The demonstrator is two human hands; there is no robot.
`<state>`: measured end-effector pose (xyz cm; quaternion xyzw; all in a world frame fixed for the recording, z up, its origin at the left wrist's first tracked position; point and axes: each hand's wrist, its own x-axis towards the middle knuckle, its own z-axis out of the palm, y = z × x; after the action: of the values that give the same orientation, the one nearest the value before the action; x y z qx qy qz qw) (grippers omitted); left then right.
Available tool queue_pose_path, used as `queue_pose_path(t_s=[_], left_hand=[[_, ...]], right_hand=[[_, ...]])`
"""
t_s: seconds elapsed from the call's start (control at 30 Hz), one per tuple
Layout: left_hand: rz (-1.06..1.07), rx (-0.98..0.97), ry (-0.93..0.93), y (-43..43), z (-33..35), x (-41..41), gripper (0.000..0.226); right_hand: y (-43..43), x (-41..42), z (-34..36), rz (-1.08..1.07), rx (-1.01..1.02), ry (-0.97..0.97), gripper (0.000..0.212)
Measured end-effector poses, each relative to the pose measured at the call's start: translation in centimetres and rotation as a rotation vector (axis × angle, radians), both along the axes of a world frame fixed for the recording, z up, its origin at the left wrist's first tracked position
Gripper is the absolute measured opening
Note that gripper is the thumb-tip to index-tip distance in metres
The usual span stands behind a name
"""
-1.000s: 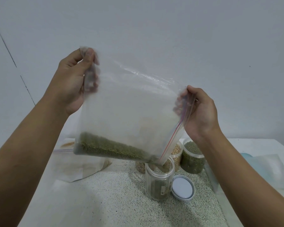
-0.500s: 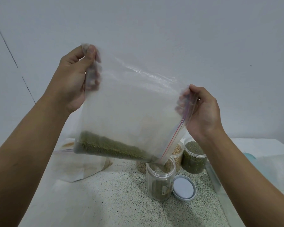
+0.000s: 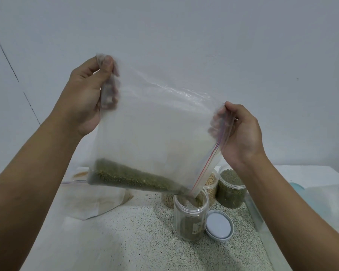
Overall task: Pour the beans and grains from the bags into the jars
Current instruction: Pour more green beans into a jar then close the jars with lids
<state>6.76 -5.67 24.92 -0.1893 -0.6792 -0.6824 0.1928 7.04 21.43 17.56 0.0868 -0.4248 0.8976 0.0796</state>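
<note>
In the head view, a clear zip-lock plastic bag (image 3: 155,133) with a red and blue seal strip was held up over the speckled counter (image 3: 125,241). The left hand (image 3: 84,94) was closed on the bag's upper closed corner, thumb pressed over the film. The right hand (image 3: 241,133) was pinched on the seal edge, lower down, so the bag was tilted. The green beans (image 3: 129,177) were gathered along the bag's bottom edge and were being funnelled toward its lowest corner, which was set in the mouth of a clear open plastic jar (image 3: 190,218). That jar was partly filled with green.

Just right of the open jar a grey-white round lid (image 3: 219,225) lay flat. Behind the open jar stood a jar of pale round beans (image 3: 211,182) and a jar of green beans (image 3: 231,190). Left of the open jar an emptied flat plastic bag (image 3: 98,198) was spread on the counter.

The pour would likely be done best if the spout corner were kept inside the rim and the left corner were raised slowly, so that the flow stayed narrow. A sudden lift might cause beans to be spilled past the rim. The jar's fill level should be watched, as its height was limited.
</note>
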Motion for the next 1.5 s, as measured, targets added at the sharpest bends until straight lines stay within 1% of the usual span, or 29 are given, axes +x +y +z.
queue_pose_path(t_s=[0.47, 1.2, 1.5], left_hand=[[-0.011, 0.016, 0.001, -0.07, 0.01, -0.29, 0.026], [-0.023, -0.004, -0.004, -0.09, 0.27, -0.23, 0.026], [-0.028, -0.001, 0.002, -0.51, 0.08, -0.11, 0.026]], right_hand=[[0.13, -0.09, 0.12, -0.004, 0.012, -0.005, 0.033], [0.08, 0.22, -0.09, 0.004, -0.011, -0.017, 0.044], [-0.25, 0.29, -0.28, 0.01, -0.016, -0.01, 0.036]])
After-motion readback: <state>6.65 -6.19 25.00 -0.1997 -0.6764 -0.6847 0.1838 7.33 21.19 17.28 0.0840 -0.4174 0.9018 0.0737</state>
